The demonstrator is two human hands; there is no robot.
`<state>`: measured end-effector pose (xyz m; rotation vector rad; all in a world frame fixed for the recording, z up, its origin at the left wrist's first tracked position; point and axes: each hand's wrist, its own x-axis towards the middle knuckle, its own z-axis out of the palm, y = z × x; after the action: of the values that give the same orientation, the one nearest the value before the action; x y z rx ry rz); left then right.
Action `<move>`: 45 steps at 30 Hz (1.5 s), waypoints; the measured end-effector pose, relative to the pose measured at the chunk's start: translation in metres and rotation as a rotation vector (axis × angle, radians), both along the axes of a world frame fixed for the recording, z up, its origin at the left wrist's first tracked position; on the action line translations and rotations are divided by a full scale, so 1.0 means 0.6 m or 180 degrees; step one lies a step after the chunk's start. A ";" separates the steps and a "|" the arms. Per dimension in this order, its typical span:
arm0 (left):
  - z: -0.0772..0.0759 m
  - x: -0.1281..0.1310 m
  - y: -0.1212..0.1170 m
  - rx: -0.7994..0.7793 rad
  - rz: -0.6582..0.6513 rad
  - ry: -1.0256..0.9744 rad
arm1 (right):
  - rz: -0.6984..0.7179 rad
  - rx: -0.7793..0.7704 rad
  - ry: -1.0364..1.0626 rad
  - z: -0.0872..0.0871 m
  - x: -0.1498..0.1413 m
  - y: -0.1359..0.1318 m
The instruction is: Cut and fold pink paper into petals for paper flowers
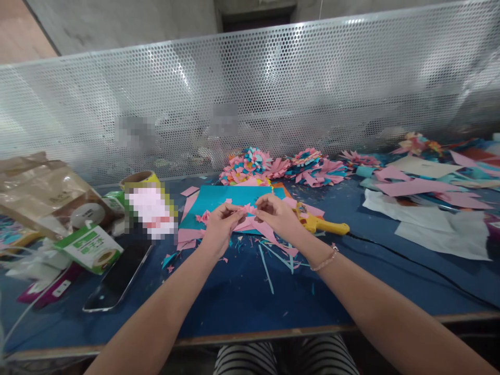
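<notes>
Between my two hands is a small piece of folded pink paper (pixel 248 209), pinched at both ends. My left hand (pixel 222 224) grips its left side with thumb and fingertips. On the other side my right hand (pixel 275 212) holds it the same way, fingers bent. Under them lies a blue sheet of paper (pixel 211 198) with pink strips and scraps around it. A crumpled pink paper bit (pixel 203 216) rests just left of my left hand. Beside my right hand sits a yellow glue gun (pixel 326 226) with a black cord.
Finished-looking pink and blue paper flowers (pixel 255 161) are heaped at the back against a perforated metal screen (pixel 273 94). Left are a phone (pixel 119 278), a green-and-white box (pixel 91 247) and a brown bag (pixel 50 192). Paper sheets (pixel 422 219) cover the right side.
</notes>
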<state>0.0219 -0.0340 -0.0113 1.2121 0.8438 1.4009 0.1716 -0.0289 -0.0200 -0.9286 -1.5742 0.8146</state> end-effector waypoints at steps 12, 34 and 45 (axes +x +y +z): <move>-0.003 0.004 0.003 -0.0142 -0.0148 0.0385 | -0.0115 0.0144 -0.0303 -0.001 0.002 -0.001; -0.008 -0.006 0.006 -0.0094 -0.0183 0.0641 | -0.0298 0.0349 -0.0525 0.005 0.004 -0.004; -0.001 -0.002 0.001 -0.0127 -0.0184 0.0651 | -0.0289 0.0535 -0.0723 0.012 0.004 -0.011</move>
<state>0.0206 -0.0334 -0.0117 1.3544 0.9651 1.2222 0.1737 -0.0357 -0.0127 -0.9881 -1.7526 0.5179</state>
